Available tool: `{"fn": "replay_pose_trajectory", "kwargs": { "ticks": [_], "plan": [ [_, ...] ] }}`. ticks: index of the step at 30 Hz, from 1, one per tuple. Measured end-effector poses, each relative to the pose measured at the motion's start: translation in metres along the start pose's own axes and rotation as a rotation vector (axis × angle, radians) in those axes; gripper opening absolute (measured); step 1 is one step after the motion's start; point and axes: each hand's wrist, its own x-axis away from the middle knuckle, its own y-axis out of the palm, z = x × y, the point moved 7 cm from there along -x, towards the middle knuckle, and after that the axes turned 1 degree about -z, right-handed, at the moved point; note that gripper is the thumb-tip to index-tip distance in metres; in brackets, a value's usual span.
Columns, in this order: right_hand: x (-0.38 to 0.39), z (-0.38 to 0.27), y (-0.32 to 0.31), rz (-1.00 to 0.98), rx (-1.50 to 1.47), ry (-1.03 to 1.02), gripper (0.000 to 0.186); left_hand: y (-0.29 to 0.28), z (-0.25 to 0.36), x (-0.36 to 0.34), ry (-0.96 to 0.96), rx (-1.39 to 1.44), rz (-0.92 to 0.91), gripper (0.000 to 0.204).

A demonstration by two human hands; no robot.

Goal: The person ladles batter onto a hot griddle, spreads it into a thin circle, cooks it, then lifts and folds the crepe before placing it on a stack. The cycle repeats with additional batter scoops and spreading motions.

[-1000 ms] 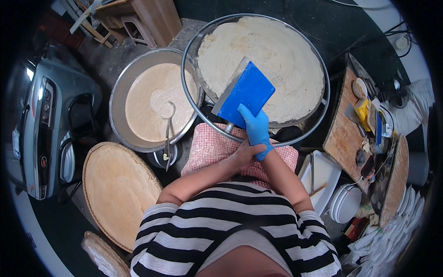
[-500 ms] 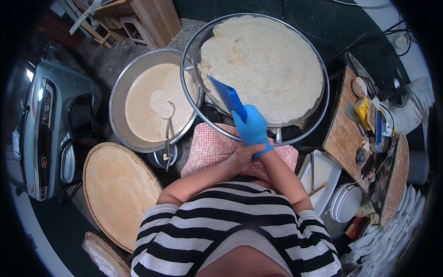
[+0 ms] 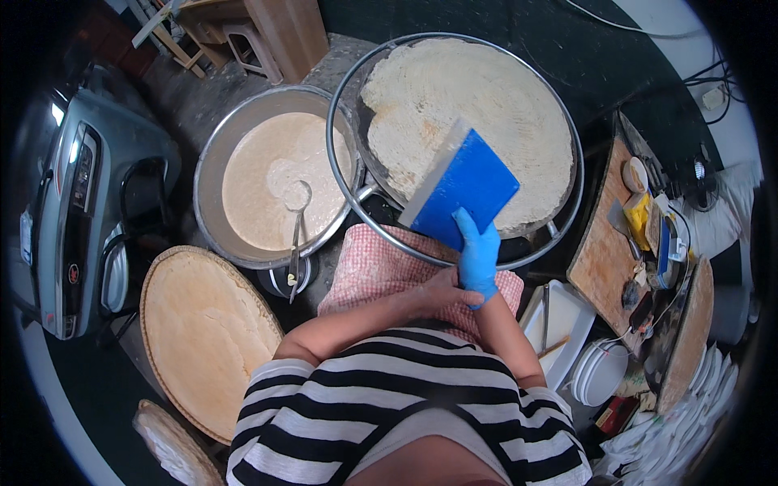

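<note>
Right hand [image 3: 478, 257], blue-gloved, grips flat blue plastic scraper [image 3: 462, 190] at its lower edge over thin batter sheet on round griddle [image 3: 559, 211]; scraper looks light, stiff. Bare left hand [image 3: 442, 293] rests on right wrist.

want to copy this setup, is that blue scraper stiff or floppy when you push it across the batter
Probably stiff: the blue scraper keeps a flat face and straight edges while the gloved right hand holds only one corner. It likely feels light, since it looks thin. The glove may slip on it if batter gets there.
</note>
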Motion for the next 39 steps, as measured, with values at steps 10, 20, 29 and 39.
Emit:
{"fn": "replay_pose_trajectory", "kwargs": {
  "ticks": [10, 20, 29, 39],
  "plan": [
    [0.014, -0.062, -0.034, -0.297, 0.804, -0.378, 0.029, -0.205, 0.014, 0.078, -0.171, -0.245, 0.926, 0.013],
    [0.028, -0.011, 0.037, -0.608, 1.267, -0.52, 0.037, -0.26, -0.001, 0.055, 0.144, 0.062, 1.094, 0.022],
    [0.023, -0.005, 0.041, -0.694, 1.342, -0.595, 0.03, -0.133, -0.087, -0.017, 0.167, -1.086, 0.6, 0.031],
    [0.001, 0.012, 0.089, -0.667, 1.324, -0.592, 0.028, -0.261, 0.006, 0.058, 0.221, 0.237, 1.097, 0.023]
  ]
}}
